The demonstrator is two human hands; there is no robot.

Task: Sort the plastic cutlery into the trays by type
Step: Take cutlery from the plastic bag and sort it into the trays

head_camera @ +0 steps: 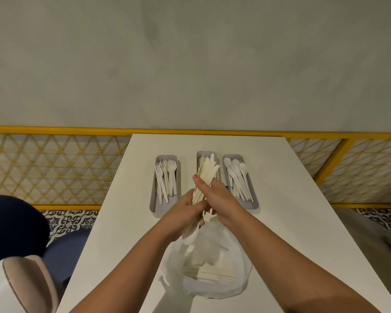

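Note:
Three grey trays stand side by side on the white table. The left tray [154, 204] holds white forks [165, 179], the right tray [253, 203] holds white spoons [238, 177], and the middle tray [207, 153] is mostly hidden behind my hands. Both hands grip one bundle of white knives [207, 171] held upright above the middle tray. My right hand [217, 197] wraps the bundle's upper part; my left hand [185, 213] holds its lower end. A small fork [207, 216] pokes out beneath my hands. A clear plastic bag [207, 267] with more cutlery lies in front of me.
The table [303, 222] butts against a yellow-framed mesh railing [54, 172] and a grey wall. A dark blue chair [14, 227] and a pale rounded object [29, 283] sit at the left, beside the table. Patterned floor tiles show below.

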